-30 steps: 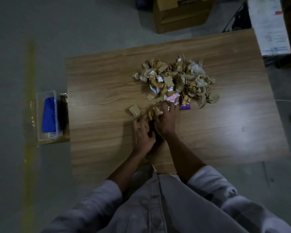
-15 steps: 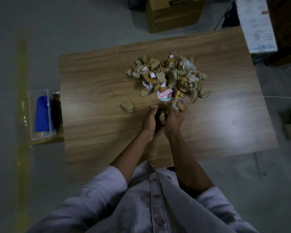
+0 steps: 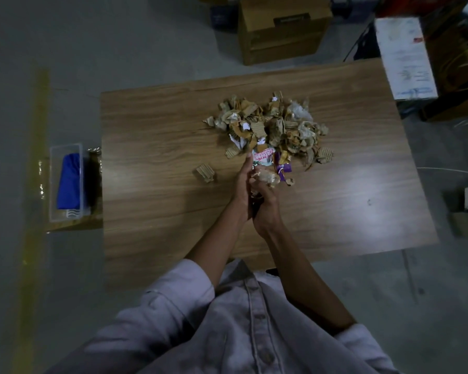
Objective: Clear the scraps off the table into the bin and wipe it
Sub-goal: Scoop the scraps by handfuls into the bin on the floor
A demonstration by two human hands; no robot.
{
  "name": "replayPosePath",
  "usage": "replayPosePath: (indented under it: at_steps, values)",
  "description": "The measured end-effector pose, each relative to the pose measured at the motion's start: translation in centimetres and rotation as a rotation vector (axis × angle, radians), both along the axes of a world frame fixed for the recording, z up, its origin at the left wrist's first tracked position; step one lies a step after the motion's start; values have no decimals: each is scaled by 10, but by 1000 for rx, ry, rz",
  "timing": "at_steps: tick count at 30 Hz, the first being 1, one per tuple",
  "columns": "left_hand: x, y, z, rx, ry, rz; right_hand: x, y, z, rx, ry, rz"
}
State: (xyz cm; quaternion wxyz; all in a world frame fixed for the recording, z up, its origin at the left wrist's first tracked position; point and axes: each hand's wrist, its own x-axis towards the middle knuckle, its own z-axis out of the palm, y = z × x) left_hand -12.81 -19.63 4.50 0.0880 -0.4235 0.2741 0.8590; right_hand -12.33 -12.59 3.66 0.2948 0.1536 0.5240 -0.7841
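Because loose scraps scatter if taken singly, the hands meet edge to edge: the right hand (image 3: 265, 211) curls its fingers round a clump of wrappers (image 3: 265, 180), while the left hand (image 3: 242, 190) lies straight-fingered against it, seemingly a wall to cup the load. Just past the fingertips (image 3: 248, 158) lie a pink wrapper (image 3: 262, 156) and a purple wrapper (image 3: 284, 166); a cardboard piece (image 3: 204, 172) sits to the left hand's left. Beyond, the pile of scraps (image 3: 270, 125) heaps on the table (image 3: 160, 125). Far to their left, off its edge, a clear tub (image 3: 65, 214) holds something blue, perhaps the wiping cloth.
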Motion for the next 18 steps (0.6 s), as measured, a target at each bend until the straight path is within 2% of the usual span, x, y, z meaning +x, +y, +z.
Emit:
replayPosePath:
  at_steps: [3,6,9,14,18]
  values:
    - [-1,-1,-1,87,35,74,0,1,7,53,47,18]
    - [5,2,-9,85,30,89,0,3,12,113,98,38]
    - [6,0,-7,140,111,97,1,7,9,125,101,81]
    - [1,1,-17,44,29,22,3,11,3,215,93,88]
    - [-3,8,-6,-50,-26,12,1,12,4,248,-27,95]
